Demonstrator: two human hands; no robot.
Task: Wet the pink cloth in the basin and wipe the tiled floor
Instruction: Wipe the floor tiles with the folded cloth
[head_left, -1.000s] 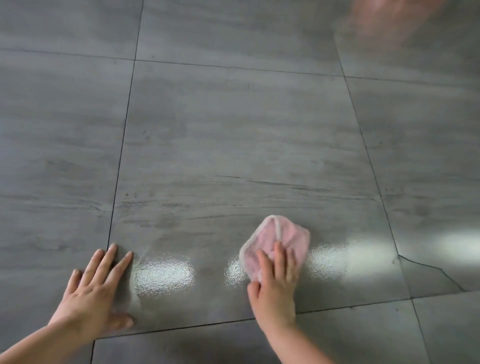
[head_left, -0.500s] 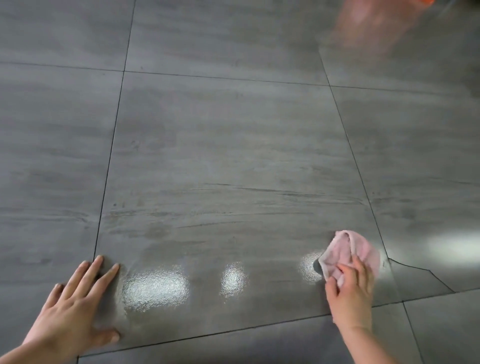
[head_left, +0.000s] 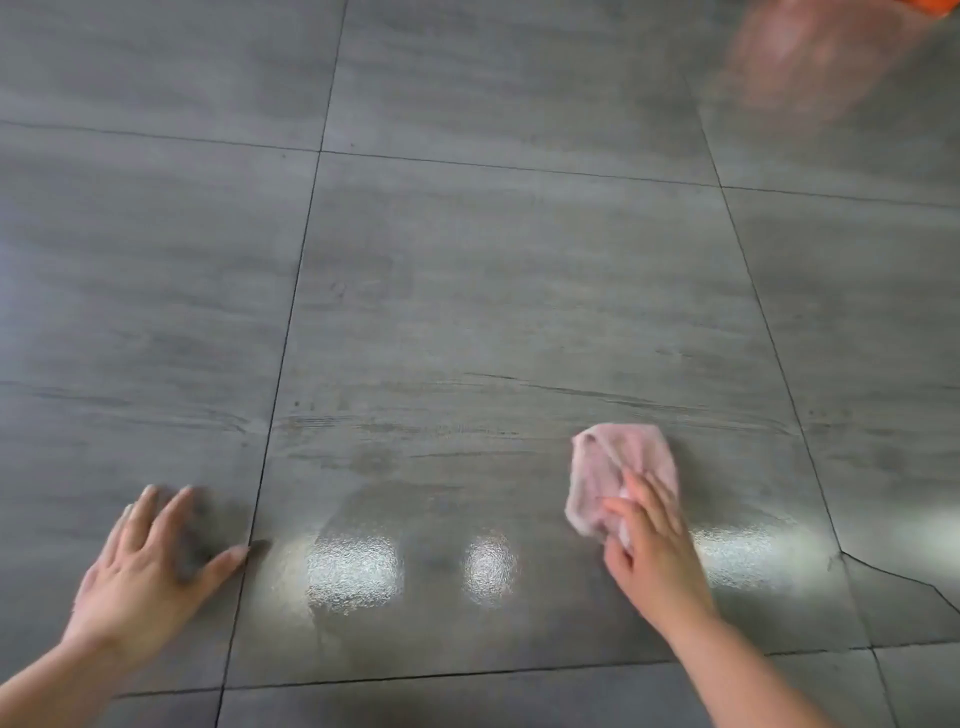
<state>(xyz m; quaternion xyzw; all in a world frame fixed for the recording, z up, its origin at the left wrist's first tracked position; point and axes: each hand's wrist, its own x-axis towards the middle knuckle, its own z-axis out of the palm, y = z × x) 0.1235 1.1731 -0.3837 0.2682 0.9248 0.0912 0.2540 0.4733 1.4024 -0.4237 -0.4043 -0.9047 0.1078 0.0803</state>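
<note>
The pink cloth (head_left: 618, 467) lies bunched on the grey tiled floor (head_left: 493, 291), right of the middle tile's centre. My right hand (head_left: 652, 551) presses down on its near half, fingers spread over the fabric. My left hand (head_left: 148, 566) rests flat on the floor at the lower left, fingers apart, holding nothing. A wet, shiny patch (head_left: 358, 571) with light reflections lies between my hands. Of the basin only an orange edge (head_left: 930, 6) shows at the top right corner, with its blurred reflection below it.
A crack (head_left: 893, 571) runs across the tile at the lower right. Dark grout lines divide the large tiles. Dry tiles stretch away to the far side and to the left.
My right hand slid the cloth right towards the cracked tile, then back left and slightly forward. My left hand stayed planted on the floor.
</note>
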